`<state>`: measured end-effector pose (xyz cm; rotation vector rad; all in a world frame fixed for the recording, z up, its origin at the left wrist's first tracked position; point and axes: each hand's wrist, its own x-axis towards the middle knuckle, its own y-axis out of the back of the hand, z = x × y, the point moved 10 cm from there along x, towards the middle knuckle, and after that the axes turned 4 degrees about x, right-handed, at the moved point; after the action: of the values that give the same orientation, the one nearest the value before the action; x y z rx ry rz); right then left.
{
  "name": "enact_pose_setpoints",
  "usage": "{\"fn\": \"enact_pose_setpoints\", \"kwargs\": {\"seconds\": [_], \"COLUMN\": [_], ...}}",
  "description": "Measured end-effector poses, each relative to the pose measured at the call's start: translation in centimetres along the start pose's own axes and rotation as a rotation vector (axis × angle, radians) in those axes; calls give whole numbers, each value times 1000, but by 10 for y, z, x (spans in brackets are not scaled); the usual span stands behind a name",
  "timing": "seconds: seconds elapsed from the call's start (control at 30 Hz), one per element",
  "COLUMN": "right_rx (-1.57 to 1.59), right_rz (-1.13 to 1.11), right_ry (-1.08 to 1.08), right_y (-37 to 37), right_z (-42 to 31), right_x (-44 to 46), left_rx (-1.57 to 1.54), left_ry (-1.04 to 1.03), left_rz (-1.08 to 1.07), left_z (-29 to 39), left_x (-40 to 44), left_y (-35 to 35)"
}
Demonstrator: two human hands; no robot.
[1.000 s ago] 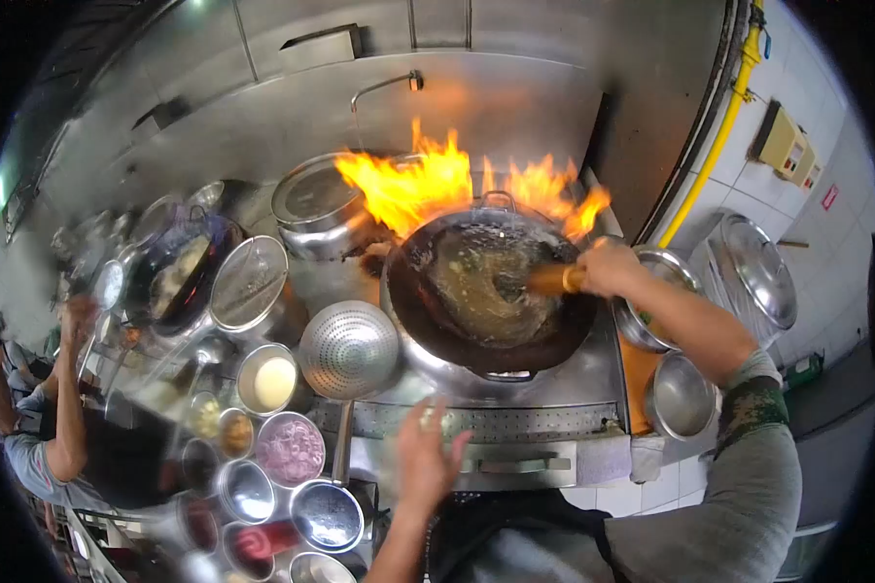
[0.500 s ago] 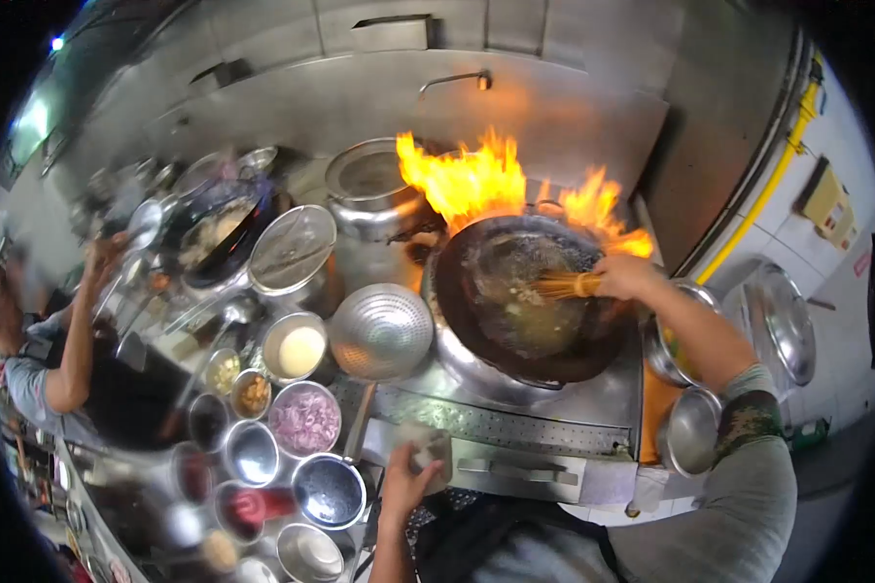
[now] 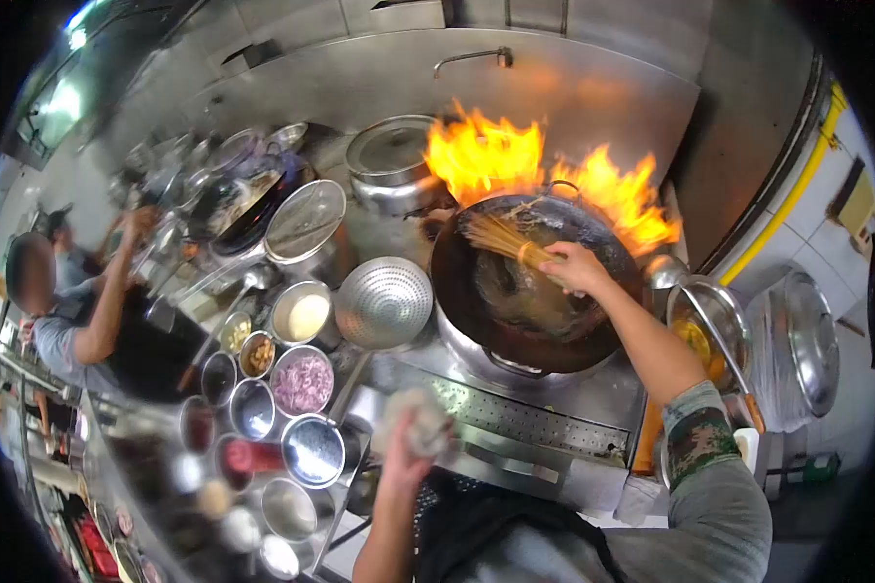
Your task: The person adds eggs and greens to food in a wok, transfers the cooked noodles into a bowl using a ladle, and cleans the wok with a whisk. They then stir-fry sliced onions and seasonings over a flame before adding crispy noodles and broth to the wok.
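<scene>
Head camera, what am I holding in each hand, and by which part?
Your right hand grips a bamboo brush by its handle end. Your left hand holds what looks like a pale cloth, too blurred to tell which part.

Before us stands the wok, flames behind it, the brush in our right hand over it. Our left hand holds a cloth nearer us. Left of the wok lies the strainer, then bowls; to its right, a ladle across the basin.
</scene>
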<state>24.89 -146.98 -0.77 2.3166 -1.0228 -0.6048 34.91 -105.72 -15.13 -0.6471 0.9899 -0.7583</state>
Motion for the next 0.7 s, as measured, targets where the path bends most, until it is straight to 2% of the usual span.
{"fn": "enact_pose_setpoints", "kwargs": {"seconds": [0.07, 0.1, 0.13, 0.2, 0.23, 0.27, 0.3, 0.33, 0.37, 0.4, 0.43, 0.53, 0.57, 0.7], "right_rx": [-14, 39, 81, -23, -149, -278, -422, -597, -796, -927, -995, -800, -777, -892], "right_rz": [-122, -261, -411, -453, -390, -308, -207, -102, 13, 92, 32, 47, -35, 40], "right_ry": [14, 18, 31, 185, 232, 299, 381, 478, 546, 558, 183, 583, 419, 319], "right_y": [-24, -33, -35, 3, 29, 55, 79, 94, 100, 100, 109, 67, 69, 141], "right_z": [-21, -19, -13, -25, -20, -17, -13, -10, -4, 3, 32, 17, 25, 43], "right_x": [-29, -48, -70, -115, -129, -130, -119, -103, -85, -65, -31, -13, -1, 40], "left_rx": [174, 277, 258, 312, 364, 359, 474, 385, 454, 502, 565, 401, 405, 459], "left_ry": [-7, -18, 36, 99, 101, 115, 82, 15, 22, 4, 10, 45, 59, 121], "left_rz": [61, 99, -10, -146, -352, -263, -74, -125, 55, 72, 65, 68, 46, -51], "left_z": [-17, -14, -22, -22, -31, -39, -29, -51, -30, -20, -23, -39, -37, -55], "left_x": [30, 35, 49, 50, 67, 84, 75, 134, 97, 88, 93, 97, 101, 148], "left_y": [-28, -62, -86, -136, -150, -150, -157, -135, -148, -147, -150, -159, -159, -165]}}
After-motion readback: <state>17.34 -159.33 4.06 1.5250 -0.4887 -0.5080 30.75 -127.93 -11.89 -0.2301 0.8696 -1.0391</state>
